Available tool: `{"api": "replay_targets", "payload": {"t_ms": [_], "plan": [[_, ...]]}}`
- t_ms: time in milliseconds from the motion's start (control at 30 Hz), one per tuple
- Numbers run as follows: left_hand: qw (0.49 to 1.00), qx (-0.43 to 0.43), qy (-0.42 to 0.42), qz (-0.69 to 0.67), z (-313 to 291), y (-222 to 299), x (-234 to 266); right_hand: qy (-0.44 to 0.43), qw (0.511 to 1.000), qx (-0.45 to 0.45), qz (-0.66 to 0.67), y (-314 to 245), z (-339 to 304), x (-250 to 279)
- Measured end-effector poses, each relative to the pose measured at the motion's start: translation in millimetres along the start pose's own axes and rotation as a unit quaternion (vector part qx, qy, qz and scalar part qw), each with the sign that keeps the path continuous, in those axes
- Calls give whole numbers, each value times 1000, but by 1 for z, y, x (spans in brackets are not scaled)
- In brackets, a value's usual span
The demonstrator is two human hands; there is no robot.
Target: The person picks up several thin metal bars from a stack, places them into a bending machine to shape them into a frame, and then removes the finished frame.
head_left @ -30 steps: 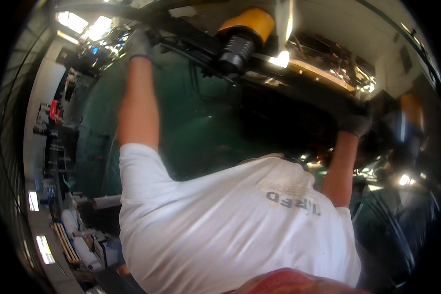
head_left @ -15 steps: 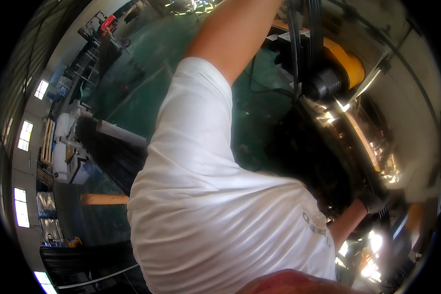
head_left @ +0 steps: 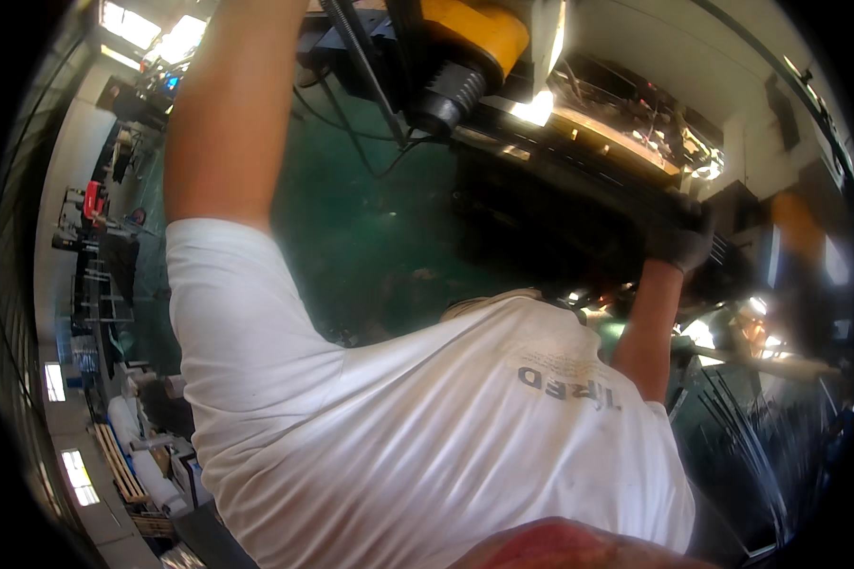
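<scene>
My left arm point(head_left: 228, 123) reaches up along the left side of the view, and its hand lies beyond the upper edge. My right hand point(head_left: 681, 245), in a dark glove, is at the right end of a long dark machine beam point(head_left: 579, 175). It seems to touch the beam, but its fingers blend into the dark parts and blur, so their grip is unclear. A yellow machine housing point(head_left: 479, 33) with a black ribbed cylinder point(head_left: 451, 95) stands beyond the arms, beside a dark corrugated hose point(head_left: 361, 52).
Brightly lit clutter point(head_left: 636, 114) lies behind the beam. Thin long rods point(head_left: 745, 436) stand at the lower right. Cables point(head_left: 351, 133) hang near the green floor point(head_left: 361, 237). Wooden pallets point(head_left: 119, 460) and a red machine point(head_left: 95, 199) are far left.
The view has swung, so the yellow housing and beam now sit further left and higher. My left arm appears further left; my gloved right hand appears higher and slightly left.
</scene>
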State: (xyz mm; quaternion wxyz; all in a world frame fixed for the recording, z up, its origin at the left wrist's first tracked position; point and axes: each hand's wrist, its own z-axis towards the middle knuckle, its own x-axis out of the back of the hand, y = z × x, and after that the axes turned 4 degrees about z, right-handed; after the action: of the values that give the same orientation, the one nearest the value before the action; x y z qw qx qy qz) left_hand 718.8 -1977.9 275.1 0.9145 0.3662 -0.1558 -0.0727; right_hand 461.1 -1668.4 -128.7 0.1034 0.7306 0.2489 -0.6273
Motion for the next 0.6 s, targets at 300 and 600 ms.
{"api": "replay_targets", "payload": {"t_ms": [300,600], "plan": [[1000,-11,-8,-17,1,-1,-17,9,998,59,11,-4,-11,-7],[1000,-26,6,-13,3,-1,-16,9,997,73,1,0,-14,-10]]}}
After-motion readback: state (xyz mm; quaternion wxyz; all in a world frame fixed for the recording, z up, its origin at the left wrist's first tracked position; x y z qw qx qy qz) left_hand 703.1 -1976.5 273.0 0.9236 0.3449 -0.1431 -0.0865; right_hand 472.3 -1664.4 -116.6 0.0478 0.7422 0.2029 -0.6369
